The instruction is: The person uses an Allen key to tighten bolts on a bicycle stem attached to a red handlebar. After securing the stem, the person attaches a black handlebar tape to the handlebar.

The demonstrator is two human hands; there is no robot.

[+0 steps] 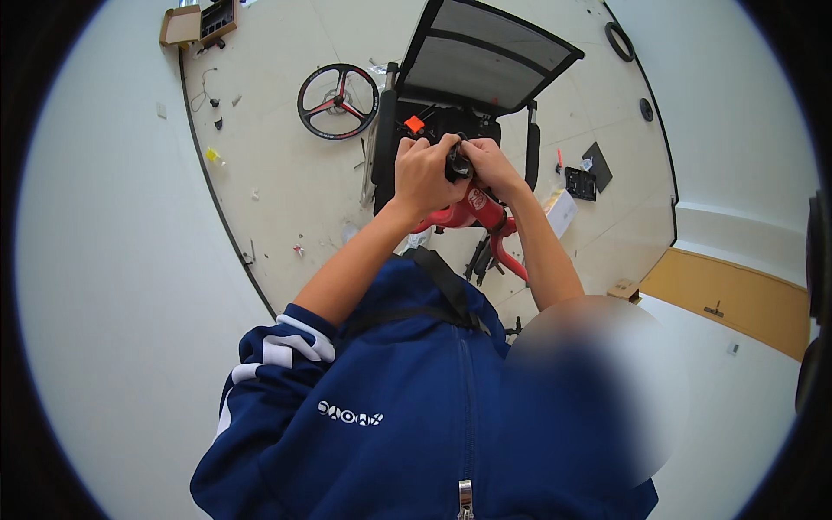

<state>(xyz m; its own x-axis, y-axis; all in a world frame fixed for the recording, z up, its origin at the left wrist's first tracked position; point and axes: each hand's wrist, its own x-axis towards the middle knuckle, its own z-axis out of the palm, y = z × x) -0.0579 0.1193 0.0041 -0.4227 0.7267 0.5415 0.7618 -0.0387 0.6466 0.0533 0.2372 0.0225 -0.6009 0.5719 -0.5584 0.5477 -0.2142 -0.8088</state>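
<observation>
A red bicycle frame [481, 208] stands in front of me, its tubes running below and between my forearms. At its upper end is a dark, rounded black part [458, 165], whose exact kind I cannot make out. My left hand [423, 176] is closed around the left side of this black part, thumb up near its top. My right hand [494, 167] is closed too, its fingertips pinching at the top right of the same part. The fingers hide much of it. Just beyond my hands, a small orange object [414, 126] rests on the black chair seat.
A mesh-backed office chair [477, 65] stands right behind the frame. On the tiled floor lie a three-spoke wheel [372, 108] to the left, a black tool case [581, 184] to the right, a tyre [619, 42] by the far wall and an open cardboard box [180, 28] far left.
</observation>
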